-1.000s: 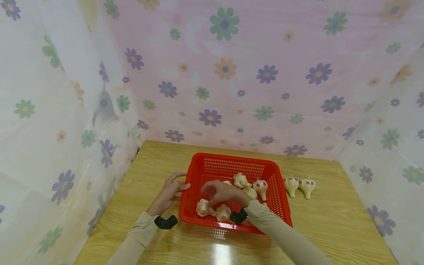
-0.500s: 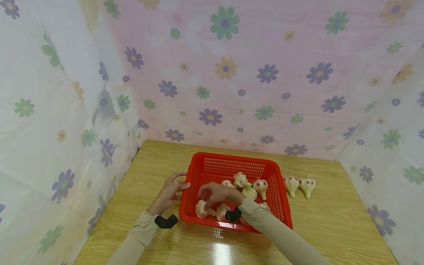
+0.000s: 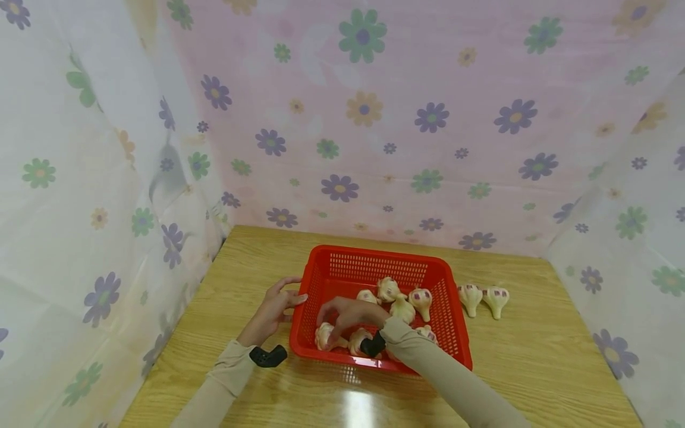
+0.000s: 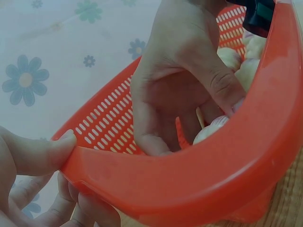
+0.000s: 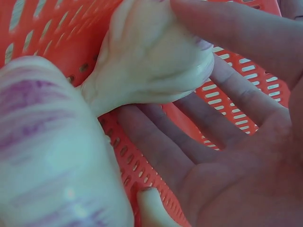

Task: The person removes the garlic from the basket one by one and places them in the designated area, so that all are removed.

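My left hand (image 3: 274,310) holds the left rim of a red perforated plastic basket (image 3: 380,254), thumb on top and fingers curled beneath, as the left wrist view shows. Inside the basket's front left corner, my right hand (image 3: 350,314) has thumb and fingers around a garlic bulb (image 5: 147,56). The thumb (image 5: 236,28) presses its upper side, and the other fingers pass behind and below it. Right beside it lies another garlic bulb (image 5: 57,151) with purple streaks. Several more garlic bulbs (image 3: 402,310) sit in the basket's middle and right, some partly hidden by my right arm.
Two garlic bulbs (image 3: 496,302) lie side by side on the wooden table (image 3: 535,356), right of the basket. Flower-patterned cloth (image 3: 390,119) encloses the table at the back and both sides.
My right hand has shifted slightly left and toward me, and the bulb at its fingers has moved a little left. My left hand stays on the basket rim.
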Action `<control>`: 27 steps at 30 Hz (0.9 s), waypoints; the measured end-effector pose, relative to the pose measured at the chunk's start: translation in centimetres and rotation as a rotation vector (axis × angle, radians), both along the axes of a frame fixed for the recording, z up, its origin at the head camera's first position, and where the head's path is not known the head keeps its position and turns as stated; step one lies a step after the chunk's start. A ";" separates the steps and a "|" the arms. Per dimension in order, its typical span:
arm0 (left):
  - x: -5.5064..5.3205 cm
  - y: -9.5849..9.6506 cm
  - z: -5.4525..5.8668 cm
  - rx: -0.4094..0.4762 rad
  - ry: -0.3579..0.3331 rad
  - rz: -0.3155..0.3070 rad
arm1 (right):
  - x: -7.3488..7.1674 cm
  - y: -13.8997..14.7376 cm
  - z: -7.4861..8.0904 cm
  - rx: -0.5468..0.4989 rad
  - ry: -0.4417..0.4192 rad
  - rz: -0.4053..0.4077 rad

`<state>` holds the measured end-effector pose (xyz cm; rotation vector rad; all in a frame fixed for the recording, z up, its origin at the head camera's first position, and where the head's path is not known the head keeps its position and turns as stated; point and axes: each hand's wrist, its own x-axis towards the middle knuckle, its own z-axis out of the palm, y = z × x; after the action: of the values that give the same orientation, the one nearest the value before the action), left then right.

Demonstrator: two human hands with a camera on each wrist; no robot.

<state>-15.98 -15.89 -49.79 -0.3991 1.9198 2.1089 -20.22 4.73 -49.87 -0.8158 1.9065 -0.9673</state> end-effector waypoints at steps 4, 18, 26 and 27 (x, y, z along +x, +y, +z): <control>-0.1 -0.1 0.0 -0.001 0.001 -0.008 | -0.2 0.1 -0.2 -0.024 -0.009 -0.011; -0.3 -0.1 0.1 0.004 0.005 -0.008 | -0.5 0.0 -0.4 0.018 -0.046 0.001; -0.1 0.1 0.1 0.014 -0.003 0.008 | -0.5 0.1 -0.6 -0.034 -0.107 0.003; -0.1 0.1 0.1 0.011 -0.005 0.009 | -0.5 0.1 -0.6 -0.039 -0.111 0.002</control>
<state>-16.08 -15.83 -49.74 -0.4109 1.9065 2.1208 -20.73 4.78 -50.52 -0.7710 1.7964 -1.0306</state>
